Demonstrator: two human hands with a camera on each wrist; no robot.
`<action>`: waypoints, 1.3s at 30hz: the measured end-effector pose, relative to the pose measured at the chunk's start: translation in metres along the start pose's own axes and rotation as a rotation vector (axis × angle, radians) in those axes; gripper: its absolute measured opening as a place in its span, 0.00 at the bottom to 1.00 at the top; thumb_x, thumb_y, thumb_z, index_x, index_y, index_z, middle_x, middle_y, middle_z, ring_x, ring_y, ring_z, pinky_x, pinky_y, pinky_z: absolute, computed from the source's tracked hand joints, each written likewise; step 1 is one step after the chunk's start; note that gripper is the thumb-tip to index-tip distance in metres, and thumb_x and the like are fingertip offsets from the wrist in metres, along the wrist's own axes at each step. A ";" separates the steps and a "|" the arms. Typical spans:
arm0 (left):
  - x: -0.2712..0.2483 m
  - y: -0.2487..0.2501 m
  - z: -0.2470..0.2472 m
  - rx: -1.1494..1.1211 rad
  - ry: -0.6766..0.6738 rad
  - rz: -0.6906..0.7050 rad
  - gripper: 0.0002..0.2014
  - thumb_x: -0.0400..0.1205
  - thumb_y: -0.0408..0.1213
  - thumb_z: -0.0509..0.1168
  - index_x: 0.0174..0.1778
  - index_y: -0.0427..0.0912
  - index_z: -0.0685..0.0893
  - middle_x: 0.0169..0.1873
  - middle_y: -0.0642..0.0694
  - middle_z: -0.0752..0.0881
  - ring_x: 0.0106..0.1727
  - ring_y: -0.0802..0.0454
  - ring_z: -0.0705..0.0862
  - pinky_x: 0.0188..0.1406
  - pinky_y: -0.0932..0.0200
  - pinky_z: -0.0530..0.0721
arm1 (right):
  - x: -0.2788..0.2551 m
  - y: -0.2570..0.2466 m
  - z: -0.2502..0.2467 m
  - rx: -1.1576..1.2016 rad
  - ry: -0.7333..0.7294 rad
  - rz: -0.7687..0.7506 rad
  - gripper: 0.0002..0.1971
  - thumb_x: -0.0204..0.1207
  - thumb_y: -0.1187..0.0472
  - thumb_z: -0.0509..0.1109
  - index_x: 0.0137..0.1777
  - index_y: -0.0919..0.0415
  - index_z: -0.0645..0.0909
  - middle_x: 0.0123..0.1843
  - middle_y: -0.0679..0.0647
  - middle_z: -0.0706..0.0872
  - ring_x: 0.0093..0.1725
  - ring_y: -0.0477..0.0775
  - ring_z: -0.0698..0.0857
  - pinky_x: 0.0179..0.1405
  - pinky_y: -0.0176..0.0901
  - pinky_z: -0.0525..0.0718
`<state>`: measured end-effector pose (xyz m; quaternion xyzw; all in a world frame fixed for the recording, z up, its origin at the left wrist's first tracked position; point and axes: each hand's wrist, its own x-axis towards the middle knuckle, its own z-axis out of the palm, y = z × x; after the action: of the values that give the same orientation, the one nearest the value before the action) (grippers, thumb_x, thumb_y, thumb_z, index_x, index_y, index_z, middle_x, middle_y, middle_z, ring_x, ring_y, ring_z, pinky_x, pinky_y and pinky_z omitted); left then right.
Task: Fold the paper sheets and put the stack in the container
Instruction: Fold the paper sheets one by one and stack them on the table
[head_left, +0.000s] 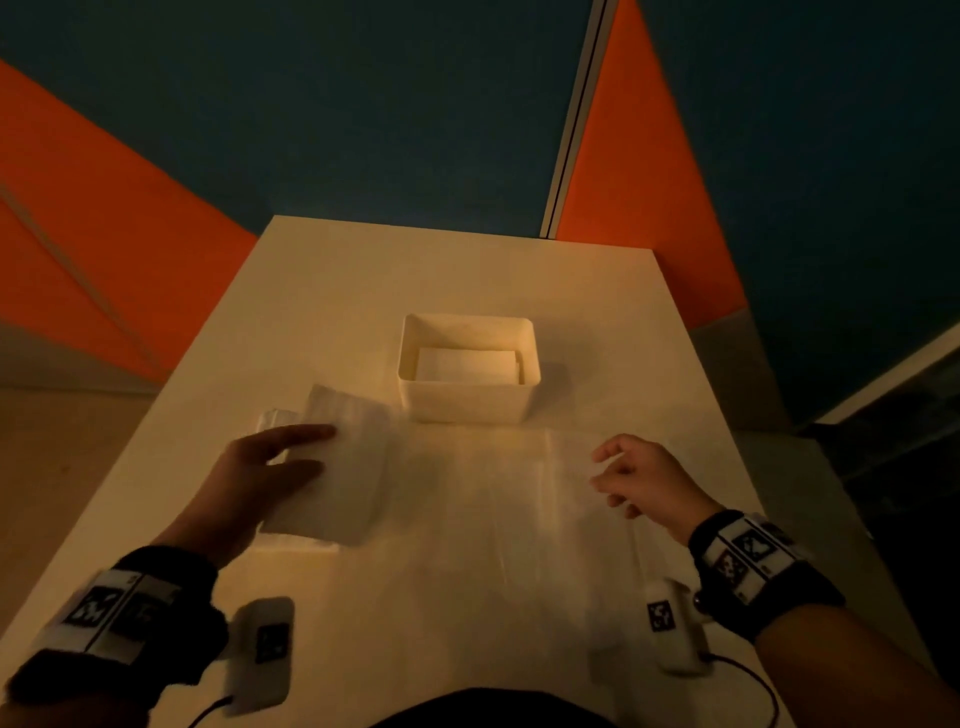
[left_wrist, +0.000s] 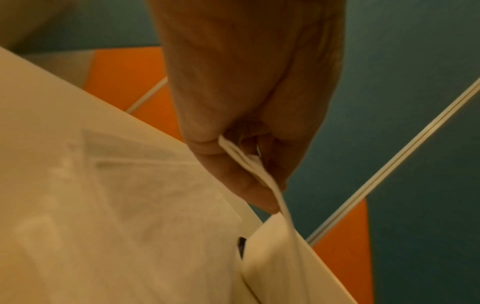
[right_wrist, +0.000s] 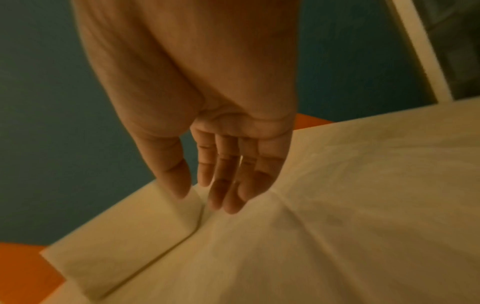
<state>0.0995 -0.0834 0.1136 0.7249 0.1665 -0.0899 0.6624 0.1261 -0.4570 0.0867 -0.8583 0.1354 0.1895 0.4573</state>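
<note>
Between your left hand's (left_wrist: 249, 98) thumb and fingers you are pinching the edge of a folded sheet (head_left: 340, 467); the head view shows the hand (head_left: 265, 467) lying over that sheet's left side, index finger stretched along its top. Under and behind the pinched sheet, more folded paper (head_left: 275, 420) is peeking out at the far left, resting on the table (head_left: 467, 270). Just right of the grip, a large flat sheet (head_left: 493, 499) is lying spread on the table, its creases faint in the dim light.

Across that sheet from the grip, your right hand (head_left: 647, 478) is hanging with its fingers relaxed and slightly curled, holding nothing. From the right wrist view the hand (right_wrist: 207, 123) is showing its fingertips (right_wrist: 231, 203) at the sheet (right_wrist: 337, 205) where it rises into a ridge; you cannot tell whether they are touching it.

Beyond the grip and a little to the right, the container (head_left: 467, 405) is standing upright on the table, just past the flat sheet's far edge. Inside it, folded paper (head_left: 465, 364) is lying flat on the bottom.

Near your wrists, two small white devices (head_left: 262, 654) are hanging over the table's near edge, each bearing a black marker.
</note>
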 end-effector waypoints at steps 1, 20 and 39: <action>0.001 -0.003 -0.006 0.017 0.028 -0.003 0.15 0.79 0.23 0.64 0.55 0.45 0.86 0.50 0.46 0.84 0.44 0.38 0.85 0.31 0.59 0.89 | 0.004 0.007 -0.004 -0.076 0.017 0.012 0.10 0.72 0.68 0.73 0.51 0.58 0.80 0.41 0.58 0.85 0.40 0.55 0.84 0.34 0.41 0.78; 0.025 -0.044 -0.022 0.928 0.253 0.177 0.15 0.65 0.27 0.79 0.48 0.37 0.91 0.52 0.32 0.83 0.51 0.31 0.84 0.56 0.43 0.79 | 0.036 0.020 -0.020 -0.959 -0.055 0.082 0.36 0.61 0.51 0.82 0.69 0.45 0.69 0.69 0.50 0.69 0.68 0.60 0.72 0.66 0.55 0.74; 0.021 -0.042 -0.017 1.153 0.279 0.063 0.19 0.71 0.43 0.76 0.59 0.52 0.86 0.69 0.38 0.71 0.64 0.29 0.72 0.59 0.35 0.76 | 0.034 0.025 -0.017 -0.989 -0.015 0.006 0.33 0.60 0.49 0.83 0.64 0.47 0.71 0.66 0.48 0.75 0.66 0.57 0.74 0.65 0.55 0.72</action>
<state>0.1022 -0.0612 0.0691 0.9773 0.1546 -0.0498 0.1357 0.1498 -0.4870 0.0615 -0.9707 0.0285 0.2387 -0.0044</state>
